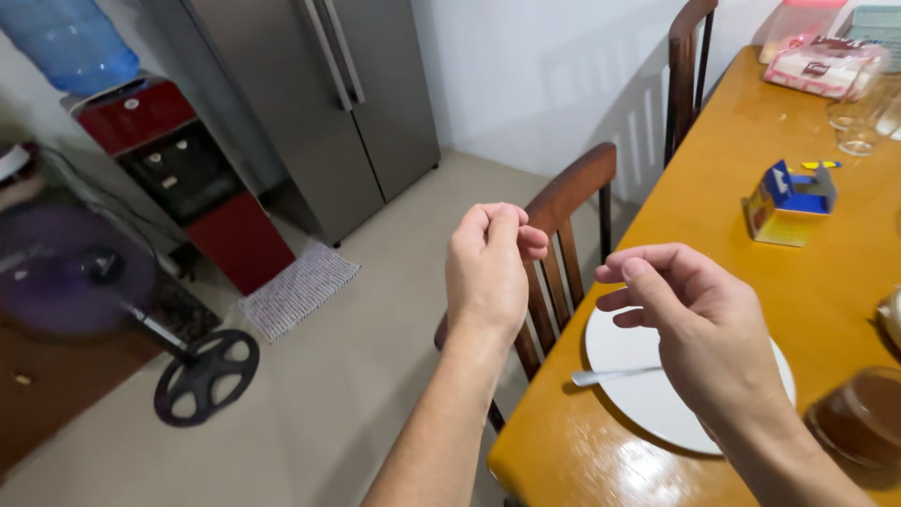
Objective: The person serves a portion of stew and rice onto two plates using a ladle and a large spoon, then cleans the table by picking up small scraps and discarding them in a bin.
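Observation:
My left hand [490, 268] is raised over the back of a wooden chair [568, 202], its fingers curled tight with fingertips pinched together; nothing shows between them. My right hand [699, 324] hovers above a white plate [627, 352] on the yellow-orange table [713, 202], thumb and forefinger pinched, other fingers loosely bent. Whether either hand pinches something small cannot be made out. A metal utensil handle [610, 376] lies on the plate, partly hidden under my right hand.
An open blue and yellow small box [788, 202] stands on the table, with clear glasses [859, 117] and a bagged package [817, 66] farther back. A brown glass vessel [859, 413] sits at right. A second chair [685, 70], fridge [319, 94], water dispenser [169, 155], fan [94, 300] and mat [298, 286] are around.

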